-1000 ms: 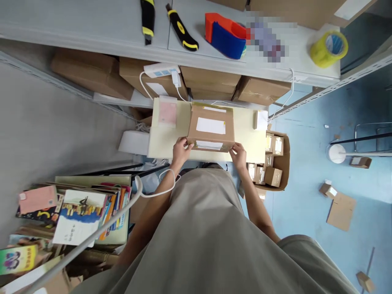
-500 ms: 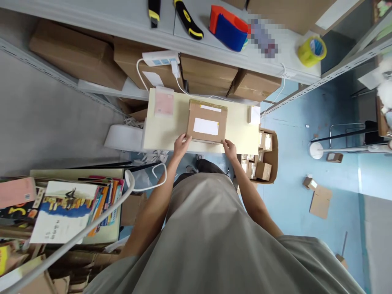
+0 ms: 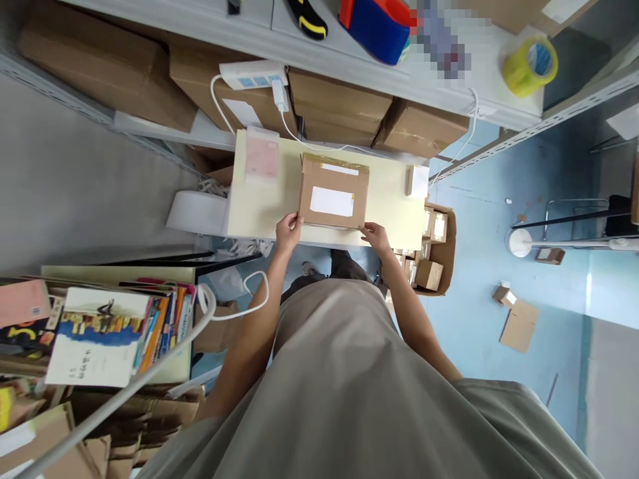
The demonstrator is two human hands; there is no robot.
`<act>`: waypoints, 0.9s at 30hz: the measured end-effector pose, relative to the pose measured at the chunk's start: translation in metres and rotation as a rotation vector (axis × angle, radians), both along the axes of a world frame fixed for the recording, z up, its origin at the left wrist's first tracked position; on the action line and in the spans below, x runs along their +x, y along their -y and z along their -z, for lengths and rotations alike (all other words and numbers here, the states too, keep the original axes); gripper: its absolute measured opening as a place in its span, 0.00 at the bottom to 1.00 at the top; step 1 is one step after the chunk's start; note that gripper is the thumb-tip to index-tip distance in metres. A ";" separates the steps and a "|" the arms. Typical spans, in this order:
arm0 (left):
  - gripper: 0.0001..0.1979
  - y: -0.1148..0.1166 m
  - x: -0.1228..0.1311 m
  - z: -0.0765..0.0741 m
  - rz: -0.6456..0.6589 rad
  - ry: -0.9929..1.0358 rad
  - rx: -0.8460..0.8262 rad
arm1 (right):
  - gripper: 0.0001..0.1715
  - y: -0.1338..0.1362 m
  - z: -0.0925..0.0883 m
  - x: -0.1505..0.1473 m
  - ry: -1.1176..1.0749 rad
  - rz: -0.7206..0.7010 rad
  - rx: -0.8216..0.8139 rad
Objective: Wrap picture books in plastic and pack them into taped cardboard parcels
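A brown cardboard box (image 3: 333,180) with a white label on top lies on the pale yellow table (image 3: 262,216). At its near left corner my left hand (image 3: 288,231) pinches the edge, thumb and fingers closed. My right hand (image 3: 375,237) grips the near right corner the same way. Tape shines along the far edge of the box. To the left on the tabletop is a pink booklet (image 3: 262,157) in a clear sleeve. By the right edge stands a small white stack of paper or cards (image 3: 417,181).
A grey shelf (image 3: 200,26) above the table holds a yellow tape roll (image 3: 516,70), a red-and-blue tape dispenser (image 3: 377,30) and a cutter (image 3: 309,20). A white power strip (image 3: 253,75) hangs below. Right of the table, an open carton (image 3: 446,263) contains small boxes; books (image 3: 100,336) lie left.
The view has shifted a little, so the shelf sits higher in the picture. Both hands stay at the box's near corners, and the box keeps about the same place on the table.
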State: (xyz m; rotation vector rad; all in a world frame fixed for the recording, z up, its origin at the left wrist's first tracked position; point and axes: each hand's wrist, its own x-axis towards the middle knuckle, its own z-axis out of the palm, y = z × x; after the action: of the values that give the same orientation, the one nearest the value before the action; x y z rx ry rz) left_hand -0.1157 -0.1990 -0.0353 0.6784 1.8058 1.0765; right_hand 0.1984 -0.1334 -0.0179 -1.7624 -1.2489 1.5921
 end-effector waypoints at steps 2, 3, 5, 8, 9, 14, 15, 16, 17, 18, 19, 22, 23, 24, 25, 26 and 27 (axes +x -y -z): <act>0.20 -0.001 0.000 -0.001 -0.021 0.022 -0.029 | 0.34 -0.004 -0.001 0.004 -0.052 -0.029 -0.045; 0.20 -0.003 0.000 -0.002 -0.039 0.037 -0.046 | 0.34 -0.006 -0.001 0.005 -0.066 -0.047 -0.062; 0.20 -0.008 0.000 -0.004 -0.073 0.068 -0.077 | 0.36 -0.011 -0.002 0.008 -0.073 -0.082 -0.077; 0.20 -0.019 0.000 -0.008 -0.093 0.094 -0.096 | 0.37 -0.021 -0.003 0.010 -0.041 -0.105 -0.068; 0.21 -0.022 0.001 -0.009 -0.094 0.099 -0.097 | 0.37 -0.025 -0.003 0.011 -0.032 -0.110 -0.063; 0.24 -0.035 0.002 -0.012 -0.112 0.101 -0.135 | 0.36 -0.040 -0.006 0.015 -0.040 -0.143 -0.072; 0.24 -0.037 0.002 -0.013 -0.119 0.099 -0.148 | 0.36 -0.042 -0.006 0.015 -0.044 -0.147 -0.081; 0.25 -0.037 0.002 -0.014 -0.124 0.096 -0.160 | 0.36 -0.042 -0.007 0.016 -0.047 -0.150 -0.091; 0.25 -0.038 0.001 -0.015 -0.127 0.095 -0.166 | 0.36 -0.042 -0.007 0.016 -0.050 -0.151 -0.101; 0.26 -0.038 0.001 -0.015 -0.125 0.096 -0.166 | 0.36 -0.042 -0.007 0.016 -0.053 -0.150 -0.109; 0.26 -0.039 -0.001 -0.015 -0.117 0.098 -0.160 | 0.36 -0.042 -0.007 0.017 -0.059 -0.148 -0.118; 0.28 -0.042 -0.007 -0.014 -0.060 0.099 -0.129 | 0.35 -0.042 -0.005 0.016 -0.080 -0.143 -0.144; 0.28 -0.045 -0.009 -0.013 -0.038 0.091 -0.119 | 0.35 -0.043 -0.003 0.016 -0.082 -0.142 -0.149; 0.29 -0.048 -0.011 -0.012 -0.020 0.076 -0.111 | 0.35 -0.045 -0.001 0.015 -0.078 -0.140 -0.149; 0.30 -0.052 -0.014 -0.011 -0.008 0.051 -0.105 | 0.35 -0.048 0.001 0.013 -0.066 -0.135 -0.139; 0.31 -0.057 -0.015 -0.010 -0.001 0.022 -0.099 | 0.36 -0.051 0.003 0.011 -0.047 -0.125 -0.121; 0.33 -0.062 -0.016 -0.009 0.007 -0.004 -0.090 | 0.37 -0.054 0.004 0.009 -0.030 -0.113 -0.097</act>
State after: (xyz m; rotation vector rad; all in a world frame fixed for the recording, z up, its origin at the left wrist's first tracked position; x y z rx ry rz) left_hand -0.1315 -0.1367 -0.0261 0.6333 1.8424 0.9839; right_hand 0.2075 -0.0794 -0.0220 -1.7467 -1.2977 1.7632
